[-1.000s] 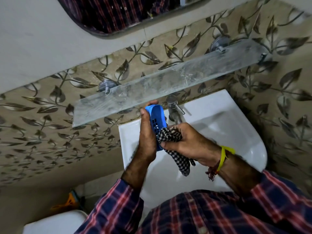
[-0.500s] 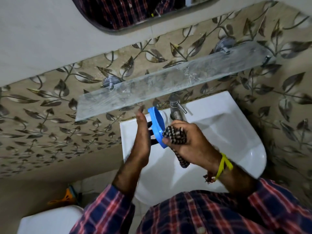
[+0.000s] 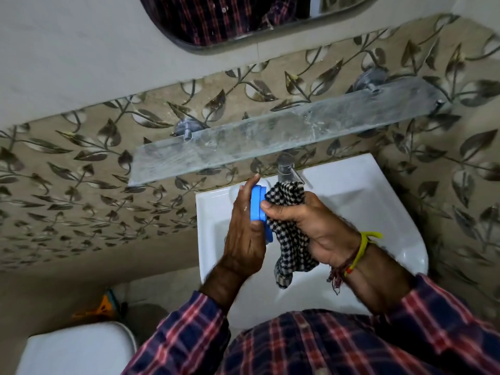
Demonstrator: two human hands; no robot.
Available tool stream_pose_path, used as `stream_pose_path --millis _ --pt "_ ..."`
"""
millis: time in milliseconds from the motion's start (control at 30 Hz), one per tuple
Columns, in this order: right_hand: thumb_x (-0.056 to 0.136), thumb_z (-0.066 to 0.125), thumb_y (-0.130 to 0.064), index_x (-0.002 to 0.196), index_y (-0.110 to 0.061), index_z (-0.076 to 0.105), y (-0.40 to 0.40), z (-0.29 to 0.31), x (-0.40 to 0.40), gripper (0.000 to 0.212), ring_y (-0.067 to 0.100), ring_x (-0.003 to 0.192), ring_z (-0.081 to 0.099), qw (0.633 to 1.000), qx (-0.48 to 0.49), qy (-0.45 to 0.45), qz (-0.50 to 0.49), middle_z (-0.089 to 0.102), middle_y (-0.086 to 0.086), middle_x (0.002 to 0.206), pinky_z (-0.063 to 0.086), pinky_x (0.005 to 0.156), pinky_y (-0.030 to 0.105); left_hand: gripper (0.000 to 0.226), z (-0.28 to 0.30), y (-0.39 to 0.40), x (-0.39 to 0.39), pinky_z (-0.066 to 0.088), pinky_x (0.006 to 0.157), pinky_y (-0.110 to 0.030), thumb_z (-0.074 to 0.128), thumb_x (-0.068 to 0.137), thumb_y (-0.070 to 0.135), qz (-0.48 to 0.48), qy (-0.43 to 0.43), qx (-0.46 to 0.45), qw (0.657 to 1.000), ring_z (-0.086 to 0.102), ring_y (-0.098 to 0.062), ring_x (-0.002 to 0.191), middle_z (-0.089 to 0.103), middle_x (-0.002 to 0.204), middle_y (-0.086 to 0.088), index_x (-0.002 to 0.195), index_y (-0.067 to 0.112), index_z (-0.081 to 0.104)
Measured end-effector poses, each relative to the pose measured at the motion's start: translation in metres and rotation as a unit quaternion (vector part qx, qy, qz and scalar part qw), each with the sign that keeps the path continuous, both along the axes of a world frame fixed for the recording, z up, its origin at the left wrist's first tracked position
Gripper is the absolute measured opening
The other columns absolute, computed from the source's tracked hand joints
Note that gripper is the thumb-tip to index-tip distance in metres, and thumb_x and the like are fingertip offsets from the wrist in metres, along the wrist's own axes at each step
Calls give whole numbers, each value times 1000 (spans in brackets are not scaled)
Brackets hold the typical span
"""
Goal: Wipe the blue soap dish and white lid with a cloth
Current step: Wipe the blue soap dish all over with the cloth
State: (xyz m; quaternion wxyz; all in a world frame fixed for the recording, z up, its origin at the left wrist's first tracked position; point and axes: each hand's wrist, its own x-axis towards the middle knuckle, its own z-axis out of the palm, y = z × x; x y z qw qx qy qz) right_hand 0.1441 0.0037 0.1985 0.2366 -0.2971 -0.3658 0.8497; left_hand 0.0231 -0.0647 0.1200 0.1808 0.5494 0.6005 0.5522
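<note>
Soap dish point(image 3: 257, 204) now edge-on, cloth point(image 3: 286, 196) higher

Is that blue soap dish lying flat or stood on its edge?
On edge. The blue soap dish shows only its thin rim, held upright by the left hand against the checked cloth.

White basin point(image 3: 378, 212), wall-mounted, with chrome tap point(image 3: 287, 169) at its rear edge. Glass shelf point(image 3: 284, 136), smeared, on two metal brackets above the tap. Leaf-patterned wall tiles point(image 3: 81, 185). Mirror point(image 3: 243, 17) above. White toilet cistern lid point(image 3: 78, 350) lower left; orange item point(image 3: 100, 309) beside it, blurred.
</note>
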Motion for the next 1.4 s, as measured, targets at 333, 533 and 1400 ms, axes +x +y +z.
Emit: stream_pose_path --millis 333,533,1400 --pt "84 73 -5 95 3 69 -4 -16 6 14 23 83 71 975 205 -74 30 74 15 88 59 76 36 70 27 12 17 52 80 -23 4 106 46 24 -303 -68 950 67 -8 87 71 92 7 139 3 48" --pt "78 77 -6 93 4 72 10 -14 22 19 20 71 68 987 123 -96 -32 73 17 85 55 64 30 86 33 19 -6 60 72 -37 21 85 81 24 -578 -163 799 72 -25 77 74 90 -12 93 21 82" --pt "64 63 -2 127 -23 64 -36 -23 2 66 21 108 62 754 572 -323 -1 61 -5 122 55 89 39 80 16 -6 18 54 96 -41 27 89 76 -27 -625 -198 754 68 -23 115 70 127 -4 142 23 56"
